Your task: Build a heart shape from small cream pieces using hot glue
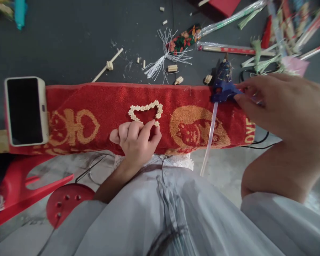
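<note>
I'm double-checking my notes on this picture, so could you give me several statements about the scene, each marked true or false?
1. The right hand has its fingers on the blue glue gun. True.
2. The left hand is on the white-framed device. False: it is at the near side of the pale outline of small pieces.
3. The pale outline lies on the red towel. True.
4. The white-framed device sits at the picture's right end of the towel. False: it sits at the left end.
5. A translucent stick extends from the glue gun toward the person. True.
6. The bundle of white strands lies on the towel. False: it lies on the dark tabletop, beyond the towel.
</note>
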Motion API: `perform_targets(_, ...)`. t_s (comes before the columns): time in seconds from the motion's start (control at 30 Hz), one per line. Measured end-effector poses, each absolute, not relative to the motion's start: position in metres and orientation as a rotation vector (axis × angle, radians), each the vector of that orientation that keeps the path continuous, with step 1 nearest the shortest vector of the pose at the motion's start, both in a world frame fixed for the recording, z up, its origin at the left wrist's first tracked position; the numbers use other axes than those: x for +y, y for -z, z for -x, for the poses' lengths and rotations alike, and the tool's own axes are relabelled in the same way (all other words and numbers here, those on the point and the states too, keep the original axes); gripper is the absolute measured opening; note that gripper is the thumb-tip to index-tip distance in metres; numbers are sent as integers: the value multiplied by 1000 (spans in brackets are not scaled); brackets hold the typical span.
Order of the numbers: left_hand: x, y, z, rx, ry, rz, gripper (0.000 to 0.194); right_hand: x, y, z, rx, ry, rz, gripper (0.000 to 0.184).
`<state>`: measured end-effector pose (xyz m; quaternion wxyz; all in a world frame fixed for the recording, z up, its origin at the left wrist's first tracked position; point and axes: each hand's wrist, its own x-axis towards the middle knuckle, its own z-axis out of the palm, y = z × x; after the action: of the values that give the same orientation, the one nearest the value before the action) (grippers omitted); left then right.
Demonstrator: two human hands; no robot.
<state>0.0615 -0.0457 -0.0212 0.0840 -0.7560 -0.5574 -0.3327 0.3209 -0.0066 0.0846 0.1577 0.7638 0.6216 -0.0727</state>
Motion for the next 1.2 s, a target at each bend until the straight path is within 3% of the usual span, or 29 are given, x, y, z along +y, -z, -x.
perform_targets(0.2, -44, 27, -60, -1585, 1040, 2234, 5, -22, -67, -337, 1684, 139, -2198, 58)
perform_targets(0.53, -44, 31, -62, -1671, 1087, 2243, 7, -11, -48, -354, 1959, -103, -2066, 56)
perform_targets(0.67, -43, 30, -62, -1616, 1050, 2219, 4, -2, -41, -364, 2100, -99, -1880, 44)
perform_targets(1.0, -42, 30, -64, -1650, 1078, 2228, 3, 1, -47, -353, 2086, -97, -1779, 35)
perform_targets(1.2, -43, 33, -62, -1694, 1111, 2254, 7, -12, -45, -371, 2140, -49, -2119, 51)
